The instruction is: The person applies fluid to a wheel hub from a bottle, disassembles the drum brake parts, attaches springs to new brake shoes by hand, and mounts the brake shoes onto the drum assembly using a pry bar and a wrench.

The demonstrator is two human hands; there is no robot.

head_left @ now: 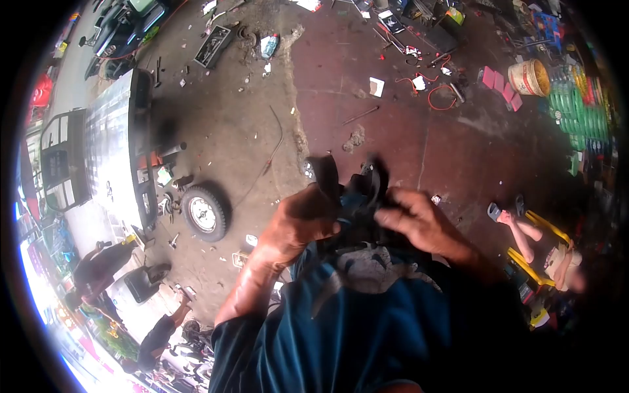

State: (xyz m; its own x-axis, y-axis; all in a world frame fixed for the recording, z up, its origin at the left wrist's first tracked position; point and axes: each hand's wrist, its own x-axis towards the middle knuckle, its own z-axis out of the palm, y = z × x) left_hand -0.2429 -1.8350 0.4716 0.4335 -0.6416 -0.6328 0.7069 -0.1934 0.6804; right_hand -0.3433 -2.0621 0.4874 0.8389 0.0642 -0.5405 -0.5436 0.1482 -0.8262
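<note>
Blue shirt (367, 327) is nearest; left hand (298, 223) and right hand (419, 219) flank a blurred dark item (357, 219), probably soft, best held by edges; their grip I cannot tell.

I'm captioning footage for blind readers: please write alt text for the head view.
A person's left hand and right hand are close together by dark, blurred shapes; any grip is unclear. A wheel is at left on the cluttered floor, a bucket at upper right.

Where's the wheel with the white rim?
In the head view, left of centre: the wheel is on the floor, between the large silver panel and the left hand.
</note>
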